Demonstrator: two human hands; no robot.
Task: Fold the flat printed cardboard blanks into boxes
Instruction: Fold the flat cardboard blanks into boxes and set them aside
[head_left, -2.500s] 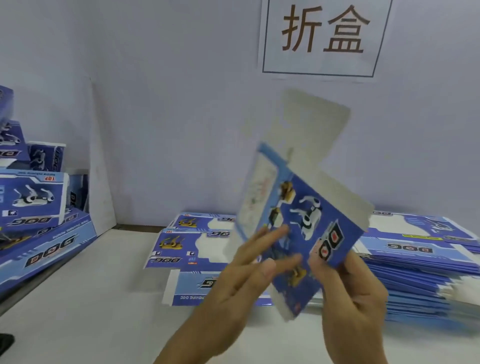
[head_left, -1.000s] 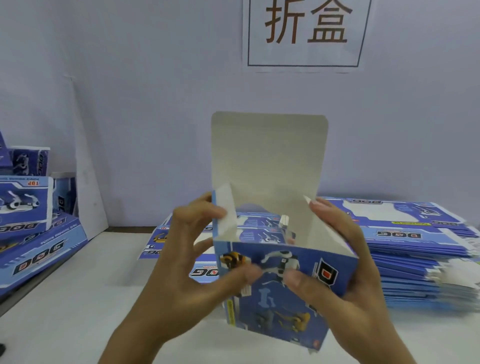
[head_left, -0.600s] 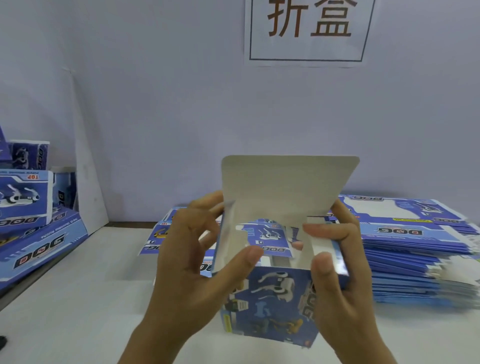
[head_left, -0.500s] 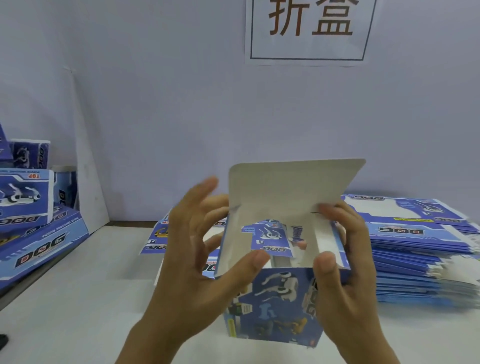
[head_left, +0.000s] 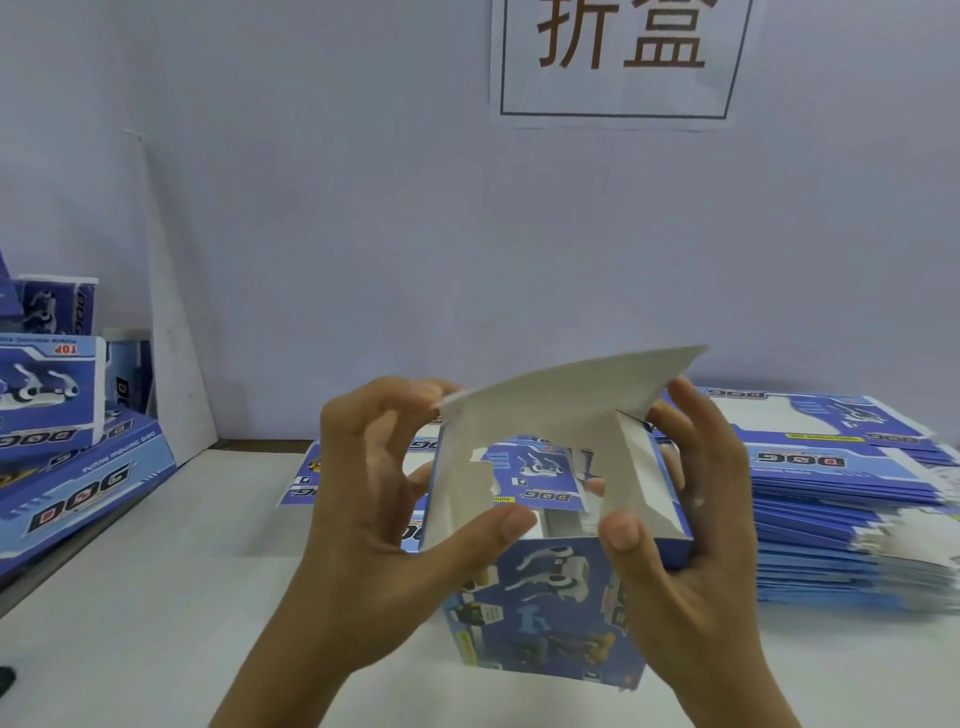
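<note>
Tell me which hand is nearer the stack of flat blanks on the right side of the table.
Right. The right hand holds the box on the side next to the stack; the left hand is on the box's far side from it.

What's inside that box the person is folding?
Nothing shows inside the box: only bare white inner walls, and through its open far end the printed blanks lying on the table. The lid flap and thumbs hide some of the interior.
</note>
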